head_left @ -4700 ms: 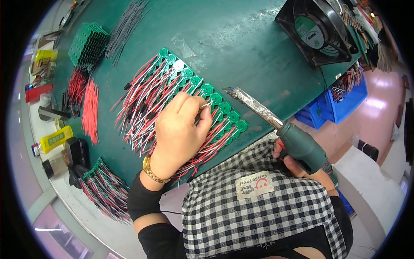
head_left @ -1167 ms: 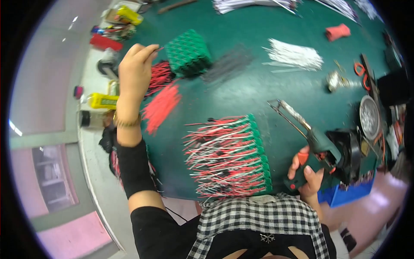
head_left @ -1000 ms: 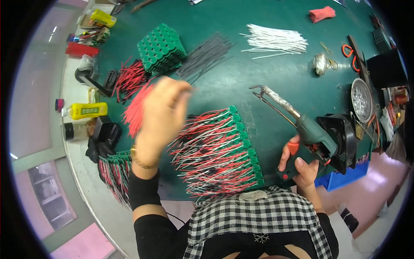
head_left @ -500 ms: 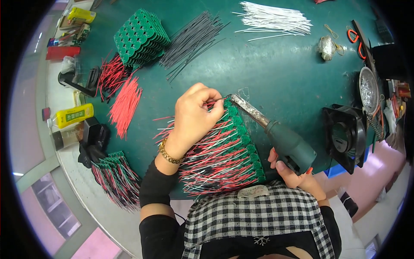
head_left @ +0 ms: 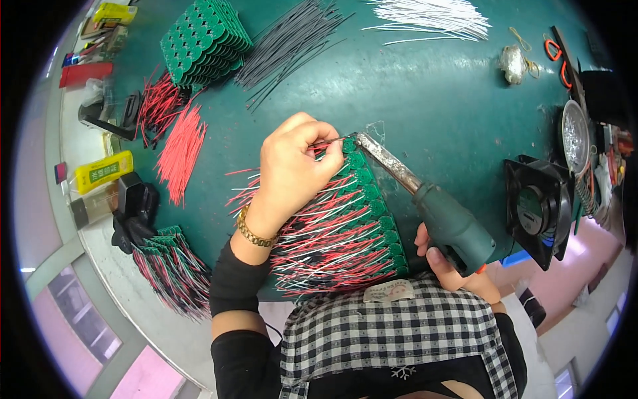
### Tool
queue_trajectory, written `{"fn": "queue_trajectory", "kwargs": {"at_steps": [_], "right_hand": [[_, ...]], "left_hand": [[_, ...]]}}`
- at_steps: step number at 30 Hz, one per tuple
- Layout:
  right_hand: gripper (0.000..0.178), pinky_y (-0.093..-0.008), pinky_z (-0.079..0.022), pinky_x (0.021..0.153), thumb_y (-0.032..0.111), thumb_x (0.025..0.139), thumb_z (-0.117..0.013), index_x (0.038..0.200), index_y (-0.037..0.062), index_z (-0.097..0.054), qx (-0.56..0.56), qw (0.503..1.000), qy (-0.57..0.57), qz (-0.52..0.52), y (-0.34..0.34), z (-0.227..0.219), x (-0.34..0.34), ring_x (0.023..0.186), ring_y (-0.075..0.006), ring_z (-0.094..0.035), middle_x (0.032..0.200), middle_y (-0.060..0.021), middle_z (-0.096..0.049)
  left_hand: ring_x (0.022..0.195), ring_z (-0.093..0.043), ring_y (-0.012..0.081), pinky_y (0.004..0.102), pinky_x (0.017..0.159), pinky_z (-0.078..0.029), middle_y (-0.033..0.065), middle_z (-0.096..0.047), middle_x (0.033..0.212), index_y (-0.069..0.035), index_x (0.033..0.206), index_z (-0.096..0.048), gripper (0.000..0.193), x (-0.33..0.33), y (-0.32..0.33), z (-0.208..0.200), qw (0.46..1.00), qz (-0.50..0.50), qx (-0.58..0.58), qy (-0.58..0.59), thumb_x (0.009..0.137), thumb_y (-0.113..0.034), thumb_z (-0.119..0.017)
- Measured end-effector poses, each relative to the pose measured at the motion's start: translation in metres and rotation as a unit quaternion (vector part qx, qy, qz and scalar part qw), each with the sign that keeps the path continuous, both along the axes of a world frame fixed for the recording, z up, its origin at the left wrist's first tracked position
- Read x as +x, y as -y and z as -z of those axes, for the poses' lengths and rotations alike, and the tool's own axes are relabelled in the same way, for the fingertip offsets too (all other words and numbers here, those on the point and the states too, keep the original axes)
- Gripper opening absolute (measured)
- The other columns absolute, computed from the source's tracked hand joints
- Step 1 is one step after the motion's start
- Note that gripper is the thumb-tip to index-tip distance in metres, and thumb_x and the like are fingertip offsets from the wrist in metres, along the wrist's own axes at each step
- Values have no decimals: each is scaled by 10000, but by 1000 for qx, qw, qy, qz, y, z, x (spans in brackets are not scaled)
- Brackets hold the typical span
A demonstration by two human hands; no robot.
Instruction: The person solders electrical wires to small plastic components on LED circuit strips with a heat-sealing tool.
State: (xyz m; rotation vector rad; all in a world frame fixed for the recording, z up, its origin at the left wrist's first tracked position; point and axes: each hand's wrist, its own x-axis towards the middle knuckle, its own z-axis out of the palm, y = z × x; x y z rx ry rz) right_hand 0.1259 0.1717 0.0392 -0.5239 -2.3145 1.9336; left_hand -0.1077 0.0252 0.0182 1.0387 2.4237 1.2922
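My left hand (head_left: 296, 163) is closed in a pinch on a thin wire (head_left: 339, 139) at the far end of a panel of round green circuit boards (head_left: 379, 216). Its colour is hard to make out. Rows of red, white and black wires (head_left: 332, 249) fan out leftward from the panel, partly under my left wrist. In my right hand (head_left: 452, 269) is a green soldering gun (head_left: 455, 219), gripped by its handle. The gun's metal tip reaches the panel's far corner, right beside my left fingertips. Whether it touches the wire is too small to tell.
Far left stands a stack of green circuit panels (head_left: 206, 43), near bundles of red wires (head_left: 183, 154), dark grey wires (head_left: 289, 50) and white wires (head_left: 432, 18). A black fan (head_left: 538, 209) and a metal bowl (head_left: 575, 136) are at right. Wired boards (head_left: 171, 272) lie left.
The view has shifted slightly, so the table's things sit a little differently. Both hands keep their grips, and the soldering gun's tip stays at the panel's far end.
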Motion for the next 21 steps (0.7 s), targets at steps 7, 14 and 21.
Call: {"fn": "queue_trajectory", "kwargs": {"at_steps": [7, 14, 21], "right_hand": [[176, -327, -518, 681, 125, 777, -646, 930, 41, -624, -117, 990, 81, 1, -5, -18, 0, 766, -222, -632, 909, -115, -628], [608, -317, -466, 668, 486, 851, -629, 1227, 34, -476, -133, 988, 45, 62, 2, -11, 1, 725, -169, -576, 874, -92, -583], [389, -283, -497, 651, 217, 854, -633, 1164, 8, -523, -187, 977, -31, 94, 2, 0, 6, 712, -139, -576, 910, -76, -590]], "left_hand": [[494, -493, 116, 262, 485, -409, 37, -582, 701, -44, 744, -669, 51, -2, 1, 0, 1000, 0, -14, 1, 706, -43, -702], [496, -497, 122, 260, 489, -414, 35, -582, 696, -48, 740, -667, 49, -1, 0, -1, 1000, 4, -12, -14, 706, -43, -702], [591, -555, 140, 255, 534, -463, 53, -571, 777, -37, 866, -630, 125, -2, 5, -7, 998, 57, -20, -24, 760, -28, -698]]}}
